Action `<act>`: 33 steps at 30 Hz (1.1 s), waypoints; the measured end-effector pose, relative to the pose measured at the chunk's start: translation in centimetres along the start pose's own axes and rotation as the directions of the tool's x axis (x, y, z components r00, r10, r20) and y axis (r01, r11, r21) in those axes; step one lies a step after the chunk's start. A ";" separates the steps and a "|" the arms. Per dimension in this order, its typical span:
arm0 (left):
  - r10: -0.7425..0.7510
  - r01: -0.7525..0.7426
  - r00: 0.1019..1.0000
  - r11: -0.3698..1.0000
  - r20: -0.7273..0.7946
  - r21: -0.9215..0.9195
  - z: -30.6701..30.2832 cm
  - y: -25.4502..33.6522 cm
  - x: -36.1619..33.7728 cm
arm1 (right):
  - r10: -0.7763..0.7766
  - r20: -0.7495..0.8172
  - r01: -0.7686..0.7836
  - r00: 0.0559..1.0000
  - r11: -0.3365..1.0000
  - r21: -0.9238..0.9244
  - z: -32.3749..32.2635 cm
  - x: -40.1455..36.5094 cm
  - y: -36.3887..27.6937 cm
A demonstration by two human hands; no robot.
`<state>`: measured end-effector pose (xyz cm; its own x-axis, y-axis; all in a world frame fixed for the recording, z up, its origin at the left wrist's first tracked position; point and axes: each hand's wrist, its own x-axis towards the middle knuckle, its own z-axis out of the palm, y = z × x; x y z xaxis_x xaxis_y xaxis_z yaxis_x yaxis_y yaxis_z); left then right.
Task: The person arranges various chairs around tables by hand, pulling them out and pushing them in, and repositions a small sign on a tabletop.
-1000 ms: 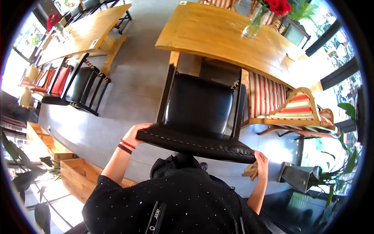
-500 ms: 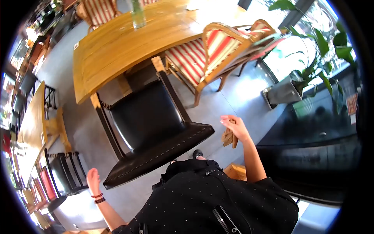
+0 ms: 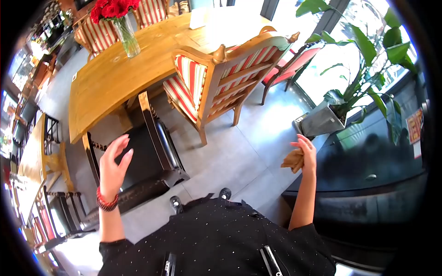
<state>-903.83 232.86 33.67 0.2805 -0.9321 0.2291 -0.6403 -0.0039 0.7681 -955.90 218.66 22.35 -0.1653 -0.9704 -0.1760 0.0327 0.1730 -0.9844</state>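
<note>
My left hand (image 3: 114,168) is raised in front of the black leather chair (image 3: 138,145), thumb apart from the fingers, holding nothing. It overlaps the chair's seat in this view, with beaded bracelets (image 3: 107,201) round the wrist. On the other side, my right hand (image 3: 307,154) grips a crumpled brown cloth (image 3: 293,160) over the grey floor. The black chair stands with its front end towards the wooden table (image 3: 99,99). To its right is an armchair with red and cream stripes (image 3: 228,80), its back turned towards me.
A glass vase (image 3: 126,39) of red roses (image 3: 113,8) stands on the table. A plant in a grey pot (image 3: 322,120) is at the right, beside a dark glossy cabinet (image 3: 359,161). Another table (image 3: 32,152) and dark chair (image 3: 64,211) line the left.
My view has shifted forward and to the right, so the black chair now lies further left. My left hand has risen in front of it. The brown cloth stays in my right hand.
</note>
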 end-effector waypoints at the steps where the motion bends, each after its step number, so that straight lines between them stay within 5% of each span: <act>1: 0.025 -0.025 1.000 0.998 -0.010 -0.053 1.7 1.7 0.8 | 0.002 -0.012 -0.002 1.000 1.000 0.016 -1.5 0.8 -0.6; 7: -0.081 0.029 0.993 0.862 -0.081 -0.506 11.7 6.4 4.6 | -0.032 -0.046 0.036 0.998 0.994 0.099 -6.4 7.1 -3.4; 10: -0.005 -0.087 0.981 0.884 -0.196 -0.460 16.6 6.3 8.3 | -0.035 -0.016 0.037 0.999 0.992 0.120 -6.4 11.8 -3.9; 13: 0.172 -0.237 0.942 0.949 -0.289 -0.210 19.9 6.5 13.2 | -0.073 0.032 0.071 0.997 0.994 0.082 -5.2 17.7 -4.9; 19: 0.362 -0.325 0.837 0.932 -0.410 0.160 24.1 6.8 22.4 | -0.102 0.165 0.134 0.981 0.971 -0.196 0.4 31.5 -9.9; 25: 0.319 -0.325 0.827 0.943 -0.462 0.070 26.1 8.2 26.4 | -0.011 0.445 0.206 0.895 0.897 -0.392 6.3 43.9 -10.6; 27: 0.274 -0.288 0.831 0.956 -0.484 0.048 26.2 8.2 26.5 | -0.098 0.556 0.358 0.825 0.853 -0.380 7.3 45.3 -9.8; 28: 0.259 -0.257 0.828 0.964 -0.498 0.074 26.3 8.5 26.5 | -0.040 0.480 0.233 0.876 0.908 -0.348 7.5 46.0 -9.4; 33: 0.237 -0.272 0.802 0.962 -0.548 0.018 26.8 8.3 26.5 | -0.183 0.482 0.383 0.857 0.853 -0.355 8.0 46.1 -9.2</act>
<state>-920.87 198.46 30.14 0.4649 -0.5506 0.6933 -0.7055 0.2428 0.6659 -955.96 171.00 23.29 0.3276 -0.9443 0.0313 -0.3856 -0.1639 -0.9080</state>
